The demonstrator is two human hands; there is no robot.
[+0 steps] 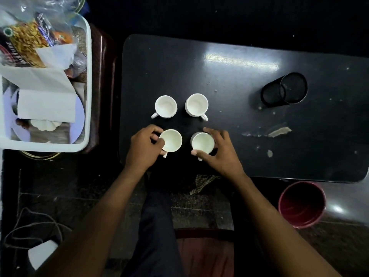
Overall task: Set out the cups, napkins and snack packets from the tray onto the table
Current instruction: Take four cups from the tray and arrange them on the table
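Observation:
Several white cups stand in a square on the black table [239, 120]. Two stand at the back: the back left cup [166, 106] and the back right cup [196, 104]. My left hand [144, 148] grips the front left cup [172, 140] from its left side. My right hand [218, 151] wraps the front right cup [203, 142], thumb at its near rim and fingers behind it. Both front cups rest on the table. The white tray [87, 92] at the left holds white napkins [47, 105], snack packets [30, 43] and another white cup [45, 124].
A black mesh pen holder [284, 89] lies tipped on the table's right part, with scuffed patches [279, 131] nearby. A red bucket [301, 203] stands on the floor at the right. The tray rests on a brown stand [101, 86] left of the table.

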